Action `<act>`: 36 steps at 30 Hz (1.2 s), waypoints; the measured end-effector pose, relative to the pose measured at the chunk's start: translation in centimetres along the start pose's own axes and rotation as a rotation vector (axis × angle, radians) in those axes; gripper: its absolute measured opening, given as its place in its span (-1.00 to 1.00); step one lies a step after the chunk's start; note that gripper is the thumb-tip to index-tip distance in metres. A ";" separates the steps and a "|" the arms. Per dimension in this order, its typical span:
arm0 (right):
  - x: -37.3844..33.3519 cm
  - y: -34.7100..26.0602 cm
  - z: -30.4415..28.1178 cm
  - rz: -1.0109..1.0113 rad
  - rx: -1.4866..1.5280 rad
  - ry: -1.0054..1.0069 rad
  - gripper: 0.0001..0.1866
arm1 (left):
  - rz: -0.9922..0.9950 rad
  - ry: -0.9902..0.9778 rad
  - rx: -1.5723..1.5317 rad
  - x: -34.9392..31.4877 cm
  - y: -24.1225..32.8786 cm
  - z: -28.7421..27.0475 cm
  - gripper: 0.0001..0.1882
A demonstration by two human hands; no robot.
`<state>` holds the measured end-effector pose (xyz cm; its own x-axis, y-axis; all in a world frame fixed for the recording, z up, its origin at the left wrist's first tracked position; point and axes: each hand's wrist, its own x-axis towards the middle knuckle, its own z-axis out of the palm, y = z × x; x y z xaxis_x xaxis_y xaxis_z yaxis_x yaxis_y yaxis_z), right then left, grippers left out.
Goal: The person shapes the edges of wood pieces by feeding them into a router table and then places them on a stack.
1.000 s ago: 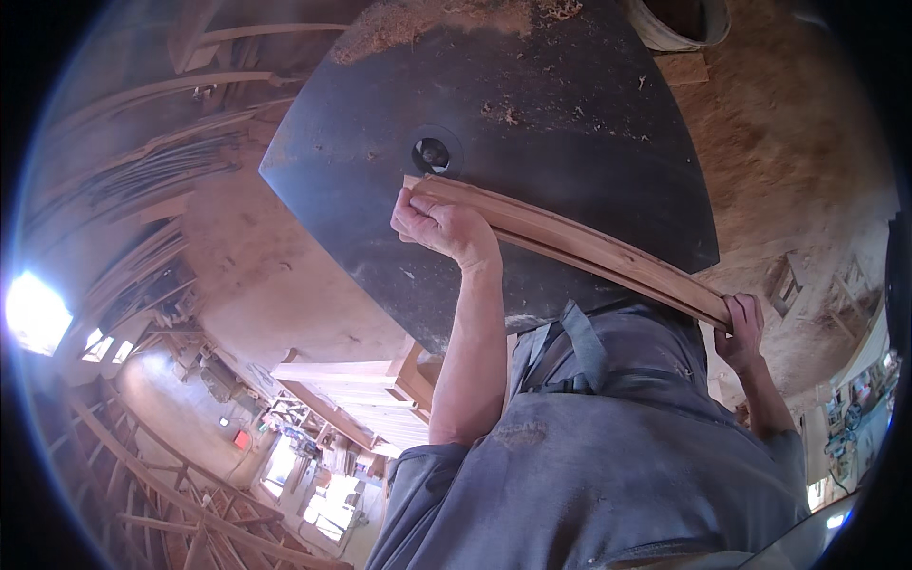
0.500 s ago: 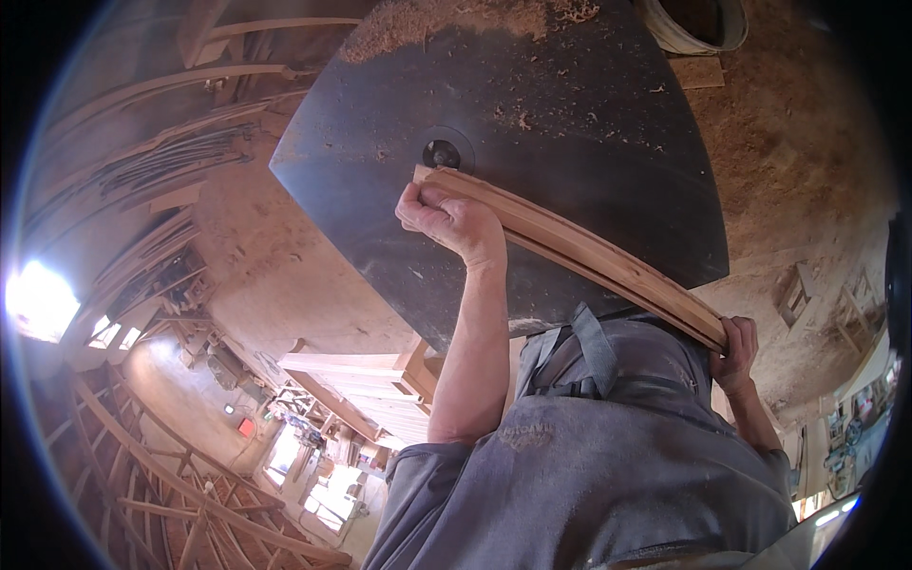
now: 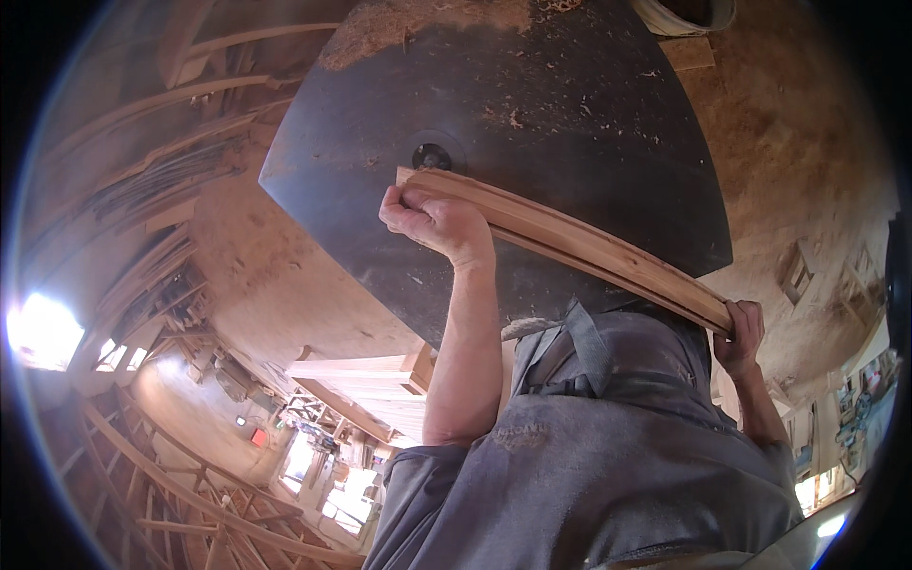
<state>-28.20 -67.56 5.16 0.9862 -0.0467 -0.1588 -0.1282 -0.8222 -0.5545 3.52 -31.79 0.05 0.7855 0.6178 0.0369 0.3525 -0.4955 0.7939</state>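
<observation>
A long wooden board (image 3: 579, 239) with a groove along its side lies slantwise over the near part of a dark machine table (image 3: 570, 123). My left hand (image 3: 439, 220) grips it close to its far left end, fingers curled round the near edge. At the near right end, my right hand (image 3: 741, 337) is closed round the board, beyond the table's edge. The board's left end rests right against a round cutter spindle (image 3: 432, 157) set in an opening in the table. Part of the spindle is hidden behind the wood.
Wood shavings (image 3: 427, 28) cover the table's far edge, with loose chips scattered over its top. A round bucket-like container (image 3: 686, 17) stands at the far right. To the left is a stack of pale boards (image 3: 370, 380); long timber pieces (image 3: 190, 133) lie beyond it.
My right hand and the board's near end have shifted slightly away from me and to the right in view. The left hand appears a little farther left, still gripping the board.
</observation>
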 end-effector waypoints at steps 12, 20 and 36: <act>4.5 -0.9 -0.3 -0.114 -0.016 0.077 -0.45 | -0.063 0.083 -0.050 3.1 -0.8 0.1 -0.59; 7.4 -1.8 0.3 -0.158 -0.027 0.077 -0.40 | -0.116 0.053 -0.207 6.5 -0.6 -0.3 -0.44; 14.3 -5.5 2.1 -0.275 -0.004 0.120 -0.38 | -0.187 0.120 -0.281 14.2 -2.7 -1.5 -0.29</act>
<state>-13.65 -62.48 4.23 0.9891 0.1117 0.0955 0.1462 -0.8155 -0.5600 12.92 -20.74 -0.65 0.6492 0.7576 -0.0671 0.3179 -0.1901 0.9289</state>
